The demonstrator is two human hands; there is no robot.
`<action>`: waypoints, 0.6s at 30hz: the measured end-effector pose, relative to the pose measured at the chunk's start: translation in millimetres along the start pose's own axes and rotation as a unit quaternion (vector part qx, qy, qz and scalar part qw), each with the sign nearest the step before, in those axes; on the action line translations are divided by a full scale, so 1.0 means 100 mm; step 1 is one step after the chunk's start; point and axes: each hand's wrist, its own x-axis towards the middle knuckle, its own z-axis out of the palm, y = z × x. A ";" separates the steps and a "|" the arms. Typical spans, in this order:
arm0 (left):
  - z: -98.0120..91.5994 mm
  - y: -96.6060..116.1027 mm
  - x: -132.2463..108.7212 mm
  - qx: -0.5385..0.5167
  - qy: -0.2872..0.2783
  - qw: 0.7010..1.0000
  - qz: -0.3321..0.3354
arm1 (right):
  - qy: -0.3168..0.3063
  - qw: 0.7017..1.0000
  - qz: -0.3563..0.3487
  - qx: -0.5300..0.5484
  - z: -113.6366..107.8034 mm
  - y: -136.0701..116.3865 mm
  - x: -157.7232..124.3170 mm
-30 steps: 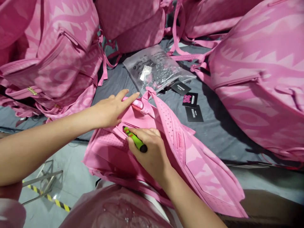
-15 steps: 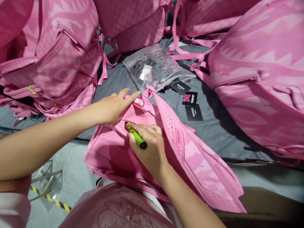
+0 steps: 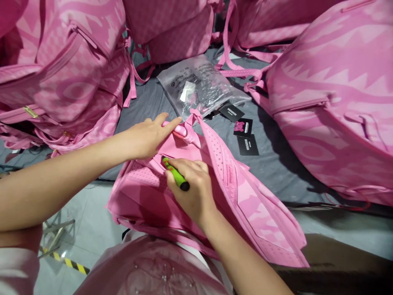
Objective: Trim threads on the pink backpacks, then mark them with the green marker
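Note:
A pink backpack (image 3: pixel 245 205) lies back-side up in front of me, partly over the edge of a grey-covered table (image 3: pixel 276 164). My left hand (image 3: pixel 147 137) grips the top of it beside the pink carry handle (image 3: pixel 184 133), thumb and fingers closed on the fabric. My right hand (image 3: pixel 192 188) is closed on a green tool with a black end (image 3: pixel 175 175), its tip pressed against the backpack's upper back panel just under my left hand.
Several more pink backpacks crowd the table: a pile at left (image 3: pixel 67 73), some at the back (image 3: pixel 172 28), a large one at right (image 3: pixel 331 102). A clear plastic bag (image 3: pixel 199 86) and black hang tags (image 3: pixel 245 137) lie behind. Floor with hazard tape (image 3: pixel 70 264) shows lower left.
Both hands and the backpack stay almost in place; the green tool's tip has shifted slightly along the panel, and the view has dropped a little.

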 end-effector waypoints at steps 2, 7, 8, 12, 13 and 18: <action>0.01 -0.01 0.00 -0.004 -0.003 1.000 0.003 | -0.013 0.999 -0.015 0.028 0.01 0.00 0.01; 0.03 -0.02 0.01 -0.001 -0.001 1.000 0.004 | -0.001 1.000 -0.005 0.024 0.02 0.02 0.01; 0.03 -0.02 0.01 0.001 -0.004 1.000 0.002 | -0.001 1.000 -0.005 0.027 0.03 0.02 0.01; 0.05 -0.02 0.03 0.006 -0.002 1.000 -0.001 | -0.031 0.999 -0.008 0.040 0.04 0.02 0.02; 0.05 -0.02 0.03 0.005 -0.001 1.000 0.000 | -0.020 0.999 -0.005 0.034 0.05 0.03 0.02; 0.06 -0.02 0.02 0.003 0.006 1.000 0.001 | -0.019 0.998 -0.022 0.054 0.07 0.04 0.02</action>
